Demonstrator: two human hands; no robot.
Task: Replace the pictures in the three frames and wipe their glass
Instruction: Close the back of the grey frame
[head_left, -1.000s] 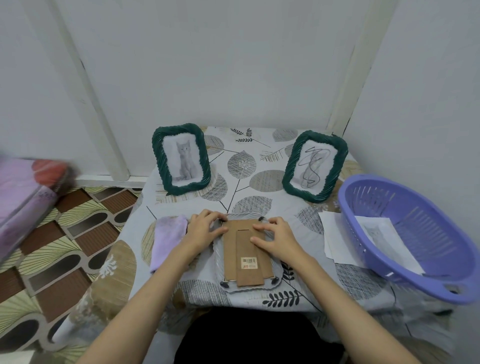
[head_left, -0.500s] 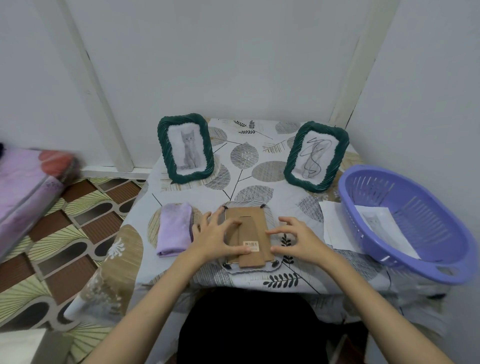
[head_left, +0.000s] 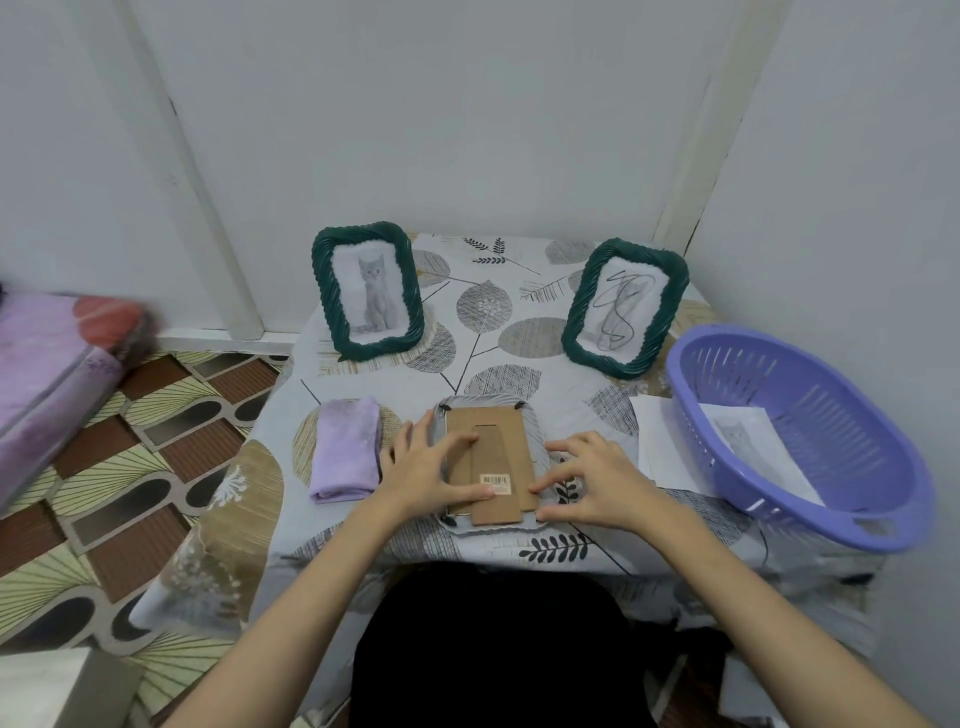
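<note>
both hands shifted from top clips to lower edge of face-down frame (head_left: 491, 460): left hand (head_left: 423, 467) spread flat on backing, right hand (head_left: 592, 480) fingertips working lower-right clip, grasping nothing — backing prob. nearly free.

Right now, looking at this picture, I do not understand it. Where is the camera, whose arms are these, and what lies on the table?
There is no machine here. A person wears one camera on the head, so you look down at that person's own two bare arms. On the table, covered with a leaf-patterned cloth, a picture frame lies face down, brown cardboard back up. The left hand rests on that back with spread fingers; the right hand touches the frame's right edge with its fingertips. Neither hand grips anything. Behind stand two green frames: one shows a cat, the other a scribble. A folded purple cloth lies at the left, and a purple basket holding paper at the right.
</note>
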